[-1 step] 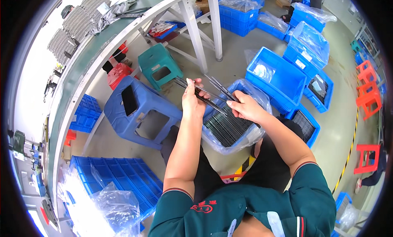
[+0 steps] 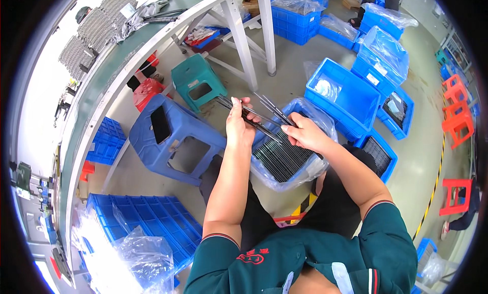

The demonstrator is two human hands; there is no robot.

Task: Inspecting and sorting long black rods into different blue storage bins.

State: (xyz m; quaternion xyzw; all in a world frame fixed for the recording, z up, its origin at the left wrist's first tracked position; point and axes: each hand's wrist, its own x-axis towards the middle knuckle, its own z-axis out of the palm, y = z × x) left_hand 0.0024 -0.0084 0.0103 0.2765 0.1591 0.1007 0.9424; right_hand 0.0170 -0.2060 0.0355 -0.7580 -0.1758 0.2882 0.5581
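Note:
My left hand (image 2: pixel 241 125) is closed around several thin dark rods (image 2: pixel 268 133), which slant down to the right. My right hand (image 2: pixel 307 133) grips another small bunch of dark rods (image 2: pixel 272 107) by their lower ends, the other ends fanning up to the left. Between the hands, the two bunches cross or nearly touch; I cannot tell which. Beneath them stands a blue bin lined with a clear plastic bag (image 2: pixel 326 122). Many similar dark rods (image 2: pixel 281 163) lie side by side in it, partly hidden by my hands and right forearm.
To the left stand a blue stool (image 2: pixel 145 121) bearing a black phone (image 2: pixel 161 125) and a green stool (image 2: pixel 195 73). A blue crate (image 2: pixel 341 113) and a bin of dark parts (image 2: pixel 377 156) are at right. A white-legged workbench (image 2: pixel 239 37) curves along the left; stacked blue bins (image 2: pixel 152 218) sit lower left.

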